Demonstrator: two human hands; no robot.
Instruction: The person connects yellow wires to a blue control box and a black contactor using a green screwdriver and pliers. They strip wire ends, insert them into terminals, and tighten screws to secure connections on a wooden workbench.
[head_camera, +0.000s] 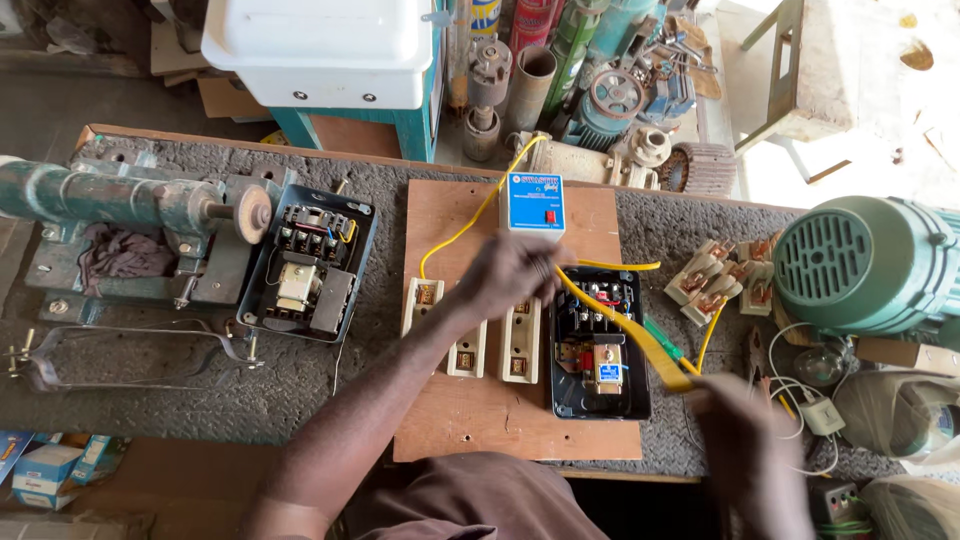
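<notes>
Stretching flat yellow tape (640, 335) between left hand (510, 272) and right hand (735, 410).

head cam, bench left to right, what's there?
Blue-green bench grinder → open black starter box → left hand over the cream fuse holders → second black starter box → right hand holding yellow tape → green motor.

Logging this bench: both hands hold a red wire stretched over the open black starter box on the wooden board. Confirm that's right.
Not quite: in the head view the wire is yellow, not red. The left hand and right hand hold it stretched over the open black starter box on the wooden board.
</notes>
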